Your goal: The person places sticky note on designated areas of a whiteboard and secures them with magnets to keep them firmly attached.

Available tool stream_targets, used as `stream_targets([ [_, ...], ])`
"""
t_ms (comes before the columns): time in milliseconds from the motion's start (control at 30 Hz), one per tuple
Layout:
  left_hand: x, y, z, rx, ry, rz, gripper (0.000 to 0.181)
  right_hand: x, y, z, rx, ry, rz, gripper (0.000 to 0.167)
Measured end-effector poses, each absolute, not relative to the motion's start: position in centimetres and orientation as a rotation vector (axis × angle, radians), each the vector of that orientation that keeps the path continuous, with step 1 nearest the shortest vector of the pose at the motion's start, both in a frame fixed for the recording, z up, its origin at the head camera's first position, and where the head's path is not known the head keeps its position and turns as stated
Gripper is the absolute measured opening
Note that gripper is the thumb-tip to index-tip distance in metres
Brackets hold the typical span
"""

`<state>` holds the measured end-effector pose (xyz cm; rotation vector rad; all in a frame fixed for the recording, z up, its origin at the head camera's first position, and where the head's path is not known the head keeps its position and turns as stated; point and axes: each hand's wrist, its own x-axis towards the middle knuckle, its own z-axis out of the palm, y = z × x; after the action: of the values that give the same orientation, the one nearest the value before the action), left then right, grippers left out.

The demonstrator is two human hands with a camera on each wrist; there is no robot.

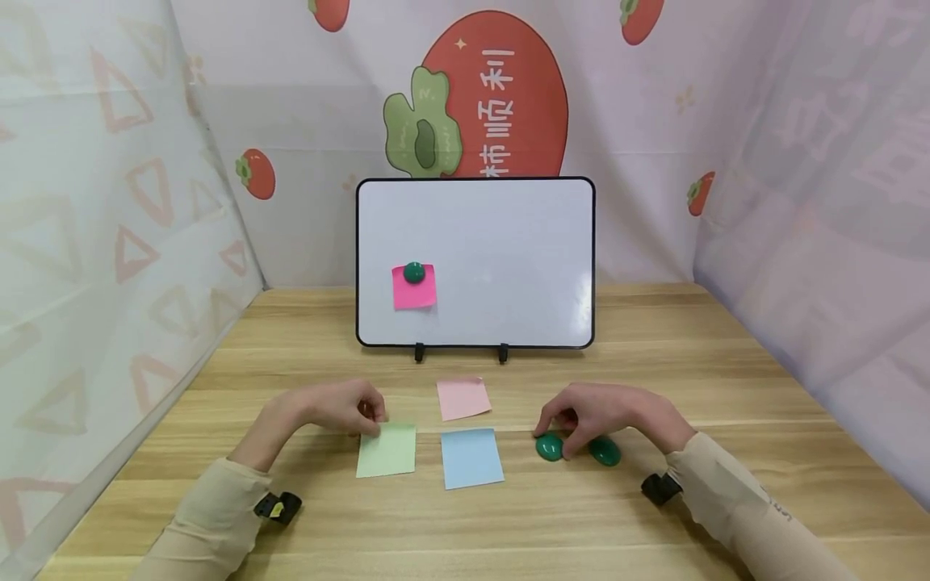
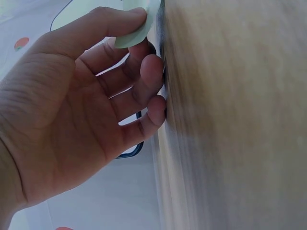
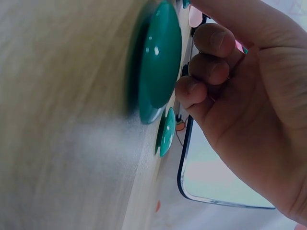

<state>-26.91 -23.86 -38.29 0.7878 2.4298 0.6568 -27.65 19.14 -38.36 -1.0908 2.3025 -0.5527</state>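
My left hand (image 1: 337, 409) pinches the upper left corner of a pale green sticky note (image 1: 387, 452) between thumb and fingers; the left wrist view shows that note (image 2: 132, 38) bent under the thumb. On the right, my right hand (image 1: 599, 411) has thumb and index finger on either side of a round green magnet (image 1: 549, 447) on the table. Just right of the thumb lies another green magnet (image 1: 605, 451). In the right wrist view one magnet (image 3: 160, 62) looms close, with a smaller-looking one (image 3: 167, 132) beyond it.
A blue sticky note (image 1: 472, 458) and a light pink one (image 1: 463, 399) lie between the hands. Behind them a whiteboard (image 1: 508, 258) stands on small black feet, bearing a bright pink note (image 1: 414, 297) under a green magnet (image 1: 414, 273). Printed cloth surrounds the wooden table (image 1: 407, 541).
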Motion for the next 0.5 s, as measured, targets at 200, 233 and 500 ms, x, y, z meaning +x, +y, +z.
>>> stream_targets([
  [200,-27.09,-24.01,-38.2,0.815,2.437,0.678,0.008,-27.56,18.96,-38.41,-1.113,2.348,-0.539,0.032],
  [233,-27.14,-24.02,-38.19,0.825,2.442,0.68,0.008,-27.55,18.94,-38.4,-1.118,2.356,-0.54,0.032],
  [500,-27.58,-24.23,-38.15,0.914,2.479,0.766,0.01,-27.64,18.83,-38.4,-1.167,2.422,-0.523,0.034],
])
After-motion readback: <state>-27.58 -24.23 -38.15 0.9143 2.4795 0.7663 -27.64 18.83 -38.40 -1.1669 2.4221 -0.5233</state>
